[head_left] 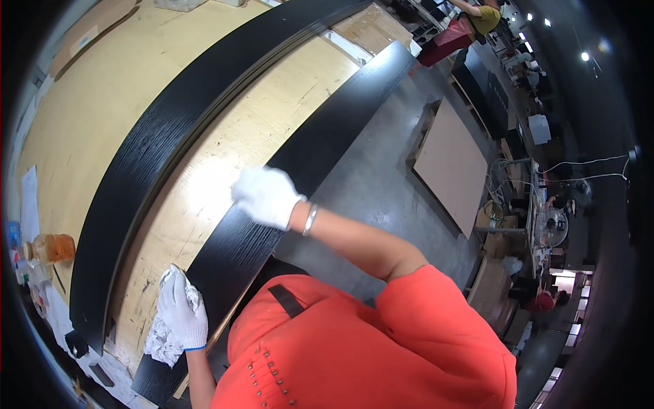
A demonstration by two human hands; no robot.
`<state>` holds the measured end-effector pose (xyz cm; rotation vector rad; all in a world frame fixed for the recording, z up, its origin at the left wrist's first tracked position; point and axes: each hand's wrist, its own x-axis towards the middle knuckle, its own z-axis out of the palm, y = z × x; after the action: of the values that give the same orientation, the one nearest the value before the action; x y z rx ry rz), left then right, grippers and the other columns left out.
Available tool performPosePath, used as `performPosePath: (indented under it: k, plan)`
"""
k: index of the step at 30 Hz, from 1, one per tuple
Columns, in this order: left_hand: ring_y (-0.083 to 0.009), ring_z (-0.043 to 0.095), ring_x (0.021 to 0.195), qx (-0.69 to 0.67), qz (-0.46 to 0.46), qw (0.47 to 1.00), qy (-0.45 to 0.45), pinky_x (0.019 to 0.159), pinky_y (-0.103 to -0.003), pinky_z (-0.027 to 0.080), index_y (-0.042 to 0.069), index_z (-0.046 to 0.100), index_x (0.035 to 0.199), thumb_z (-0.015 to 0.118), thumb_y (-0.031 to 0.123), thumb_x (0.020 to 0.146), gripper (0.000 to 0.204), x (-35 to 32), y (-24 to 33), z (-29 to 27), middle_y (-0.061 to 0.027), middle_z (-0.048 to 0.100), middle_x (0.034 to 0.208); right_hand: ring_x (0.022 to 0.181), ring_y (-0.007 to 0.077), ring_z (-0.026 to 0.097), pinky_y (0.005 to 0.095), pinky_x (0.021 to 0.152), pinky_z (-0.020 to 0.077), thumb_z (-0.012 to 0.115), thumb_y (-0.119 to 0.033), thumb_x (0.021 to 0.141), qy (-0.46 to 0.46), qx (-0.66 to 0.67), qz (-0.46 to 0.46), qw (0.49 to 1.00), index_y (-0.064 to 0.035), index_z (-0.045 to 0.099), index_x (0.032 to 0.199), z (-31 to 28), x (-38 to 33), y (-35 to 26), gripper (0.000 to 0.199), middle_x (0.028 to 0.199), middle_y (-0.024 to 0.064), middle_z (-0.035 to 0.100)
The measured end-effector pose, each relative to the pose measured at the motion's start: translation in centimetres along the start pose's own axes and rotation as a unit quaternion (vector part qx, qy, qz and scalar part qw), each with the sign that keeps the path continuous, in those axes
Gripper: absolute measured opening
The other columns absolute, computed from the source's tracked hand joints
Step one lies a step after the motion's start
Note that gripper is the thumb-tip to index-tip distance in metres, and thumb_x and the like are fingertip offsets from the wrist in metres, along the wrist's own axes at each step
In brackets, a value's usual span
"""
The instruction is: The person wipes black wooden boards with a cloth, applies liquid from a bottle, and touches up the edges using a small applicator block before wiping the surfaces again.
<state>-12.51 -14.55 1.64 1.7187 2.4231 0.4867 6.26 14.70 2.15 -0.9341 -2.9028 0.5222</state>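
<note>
A long black board [327,136] with a wood-grain surface lies along the near edge of the workbench, running from lower left to upper right. My left hand [182,310], in a white knitted glove with a blue cuff edge, is closed on a crumpled white cloth [163,344] at the board's lower left end. Over the middle of the same board is my right hand [264,198], gloved in white and slightly blurred. Its fingers are curled in, and whatever they may hold is hidden. A bracelet [310,219] circles my right wrist.
More black boards [136,170] lie farther back on the pale wooden bench top [88,109]. A bottle of orange liquid [51,248] lies at the left edge. A flat brown panel [449,163] is on the grey floor to the right. Another person [470,31] stands at upper right.
</note>
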Motion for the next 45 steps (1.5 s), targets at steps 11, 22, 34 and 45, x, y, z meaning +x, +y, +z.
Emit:
performPosePath:
  k: [11,22,34,45]
  plan:
    - [-0.0411,0.053,0.128,-0.006,0.018,1.000,-0.003,0.109,-0.052,0.040,0.004,0.056,0.140,0.069,0.006,0.081,0.060,0.1,0.0,0.1,-0.0177,0.059,0.137,0.089,0.0297,0.066,0.0411,0.080,0.0542,0.066,-0.024,0.081,0.143,-0.016,-0.004,0.990,-0.0192,0.072,0.076,-0.4,0.0,4.0,0.010,0.083,0.0087,0.066]
    - [-0.0432,0.051,0.131,0.001,0.001,1.000,-0.023,0.112,-0.052,0.037,0.001,0.053,0.143,0.067,0.008,0.084,0.061,-0.1,-0.5,0.3,-0.0195,0.055,0.146,0.104,0.0287,0.063,0.0403,0.085,0.0531,0.065,-0.024,0.084,0.055,0.066,0.111,0.990,-0.0202,0.076,0.086,-1.0,-0.6,3.0,0.012,0.101,0.0054,0.067]
    - [-0.0367,0.056,0.131,-0.098,0.015,0.992,0.078,0.112,-0.044,0.040,-0.004,0.054,0.143,0.057,0.006,0.098,0.046,6.7,8.7,3.0,-0.0194,0.058,0.146,0.101,0.0320,0.064,0.0432,0.086,0.0553,0.067,-0.025,0.082,0.157,0.014,0.219,0.963,-0.0197,0.078,0.088,-7.7,0.0,23.2,0.013,0.102,0.0095,0.068]
    - [-0.0384,0.055,0.126,-0.038,0.046,0.998,0.025,0.107,-0.049,0.043,0.004,0.056,0.141,0.065,0.014,0.091,0.052,27.0,30.0,13.6,-0.0184,0.060,0.134,0.094,0.0359,0.068,0.0451,0.077,0.0588,0.064,-0.025,0.083,0.130,-0.072,0.192,0.970,-0.0151,0.079,0.080,-15.9,3.1,43.3,0.018,0.098,0.0148,0.072]
